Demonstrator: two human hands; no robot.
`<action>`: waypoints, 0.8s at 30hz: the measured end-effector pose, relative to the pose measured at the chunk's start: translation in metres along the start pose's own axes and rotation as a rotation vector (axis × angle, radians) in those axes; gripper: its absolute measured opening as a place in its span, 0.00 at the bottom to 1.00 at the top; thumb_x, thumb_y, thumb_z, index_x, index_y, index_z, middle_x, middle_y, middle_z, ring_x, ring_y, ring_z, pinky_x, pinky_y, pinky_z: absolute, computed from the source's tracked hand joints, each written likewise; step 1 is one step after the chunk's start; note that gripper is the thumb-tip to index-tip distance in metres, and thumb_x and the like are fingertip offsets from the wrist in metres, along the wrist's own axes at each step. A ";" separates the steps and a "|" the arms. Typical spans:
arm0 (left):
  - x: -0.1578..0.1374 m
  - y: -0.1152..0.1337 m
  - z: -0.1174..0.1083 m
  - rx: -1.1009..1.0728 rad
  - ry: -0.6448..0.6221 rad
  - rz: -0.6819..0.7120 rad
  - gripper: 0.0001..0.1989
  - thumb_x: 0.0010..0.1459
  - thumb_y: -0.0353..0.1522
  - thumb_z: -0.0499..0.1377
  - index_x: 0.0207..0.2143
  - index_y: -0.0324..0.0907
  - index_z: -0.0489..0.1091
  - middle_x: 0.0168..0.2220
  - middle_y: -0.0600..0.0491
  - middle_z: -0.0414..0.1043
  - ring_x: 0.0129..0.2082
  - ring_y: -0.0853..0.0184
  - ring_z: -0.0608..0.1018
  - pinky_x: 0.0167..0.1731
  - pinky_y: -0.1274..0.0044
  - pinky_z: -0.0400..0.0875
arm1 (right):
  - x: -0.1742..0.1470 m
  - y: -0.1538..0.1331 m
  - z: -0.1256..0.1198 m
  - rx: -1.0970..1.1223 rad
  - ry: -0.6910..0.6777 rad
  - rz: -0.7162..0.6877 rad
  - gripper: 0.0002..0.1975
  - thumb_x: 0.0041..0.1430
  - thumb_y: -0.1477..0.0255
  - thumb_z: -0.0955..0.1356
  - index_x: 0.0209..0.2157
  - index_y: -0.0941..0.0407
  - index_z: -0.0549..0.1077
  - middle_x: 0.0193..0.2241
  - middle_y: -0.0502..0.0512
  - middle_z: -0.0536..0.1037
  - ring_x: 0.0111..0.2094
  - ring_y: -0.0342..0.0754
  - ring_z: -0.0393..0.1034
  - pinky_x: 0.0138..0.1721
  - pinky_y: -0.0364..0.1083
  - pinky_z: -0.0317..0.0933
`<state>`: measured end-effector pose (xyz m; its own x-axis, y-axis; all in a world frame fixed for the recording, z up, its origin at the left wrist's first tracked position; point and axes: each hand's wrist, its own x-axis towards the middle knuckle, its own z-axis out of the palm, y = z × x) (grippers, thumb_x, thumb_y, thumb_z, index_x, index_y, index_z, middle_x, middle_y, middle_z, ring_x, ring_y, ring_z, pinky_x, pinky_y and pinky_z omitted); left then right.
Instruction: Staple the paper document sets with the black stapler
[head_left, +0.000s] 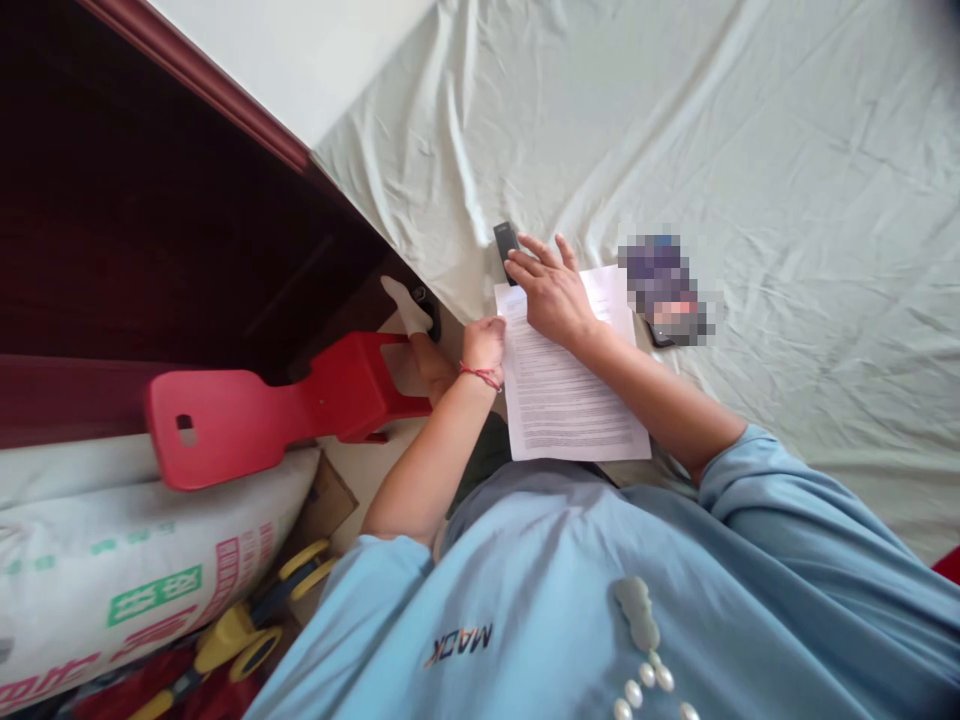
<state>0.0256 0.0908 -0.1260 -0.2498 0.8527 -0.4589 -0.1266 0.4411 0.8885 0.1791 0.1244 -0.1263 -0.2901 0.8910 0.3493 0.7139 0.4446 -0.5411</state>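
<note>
Printed paper (pixel 577 410) lies tilted in front of my body, covered in lines of small text; I cannot tell if it is one sheet or more. My left hand (pixel 484 345), with a red string bracelet at the wrist, pinches the paper's left edge near the top corner. Across the upper part of the paper reaches my right hand (pixel 559 300), palm down, fingers apart, hiding some of the print. Just beyond its fingertips is a narrow black object (pixel 505 240) on the pale sheet; its lower end is partly hidden, and its kind is unclear.
A phone-like device (pixel 664 290), its screen blurred out, lies right of the paper on the pale green bed sheet (pixel 825 250). At left stand a red plastic chair (pixel 232 425), a white printed sack (pixel 150 560) and a yellow wheeled thing (pixel 232 640). Dark wooden furniture (pixel 150 200) rises behind.
</note>
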 end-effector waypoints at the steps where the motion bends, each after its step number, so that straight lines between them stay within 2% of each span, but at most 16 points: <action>1: -0.004 0.002 0.001 0.022 0.016 0.007 0.15 0.52 0.22 0.61 0.17 0.40 0.62 0.20 0.59 0.57 0.22 0.74 0.60 0.26 0.79 0.52 | 0.000 -0.001 0.000 0.000 -0.005 -0.001 0.29 0.70 0.82 0.60 0.66 0.50 0.74 0.70 0.55 0.76 0.78 0.55 0.56 0.81 0.71 0.35; 3: -0.012 0.007 0.005 0.036 0.030 0.005 0.17 0.54 0.21 0.59 0.16 0.40 0.60 0.19 0.59 0.55 0.22 0.74 0.59 0.26 0.79 0.52 | -0.001 -0.002 0.000 -0.003 -0.021 -0.002 0.30 0.69 0.82 0.60 0.67 0.52 0.73 0.71 0.56 0.75 0.78 0.55 0.58 0.81 0.71 0.38; 8: -0.021 0.011 0.012 -0.017 0.030 -0.017 0.14 0.54 0.21 0.60 0.18 0.39 0.63 0.20 0.58 0.60 0.22 0.74 0.63 0.28 0.78 0.58 | -0.001 -0.003 -0.003 -0.011 -0.067 0.000 0.31 0.67 0.83 0.61 0.68 0.54 0.73 0.72 0.58 0.73 0.78 0.55 0.58 0.81 0.68 0.41; 13: -0.018 0.007 0.011 -0.019 0.017 -0.024 0.14 0.54 0.22 0.60 0.18 0.39 0.64 0.19 0.57 0.59 0.22 0.73 0.62 0.27 0.78 0.58 | -0.002 -0.007 -0.010 -0.048 -0.115 0.019 0.34 0.64 0.85 0.61 0.70 0.57 0.71 0.74 0.60 0.70 0.79 0.54 0.56 0.81 0.67 0.40; 18: -0.014 0.002 0.012 -0.003 0.036 -0.024 0.11 0.55 0.23 0.59 0.20 0.40 0.66 0.20 0.57 0.60 0.24 0.71 0.63 0.26 0.77 0.55 | -0.001 -0.010 -0.015 -0.047 -0.158 0.013 0.32 0.67 0.84 0.61 0.70 0.58 0.71 0.75 0.60 0.68 0.80 0.53 0.54 0.82 0.67 0.38; 24: -0.014 -0.001 0.019 -0.039 0.052 -0.019 0.13 0.53 0.22 0.59 0.19 0.41 0.61 0.21 0.59 0.57 0.23 0.73 0.62 0.28 0.77 0.59 | -0.001 -0.009 -0.016 -0.021 -0.157 0.021 0.34 0.66 0.84 0.61 0.71 0.58 0.71 0.75 0.59 0.68 0.79 0.54 0.54 0.82 0.68 0.38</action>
<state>0.0476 0.0837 -0.1206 -0.2963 0.8283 -0.4755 -0.1684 0.4448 0.8797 0.1829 0.1185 -0.1098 -0.3703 0.9042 0.2130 0.7337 0.4253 -0.5299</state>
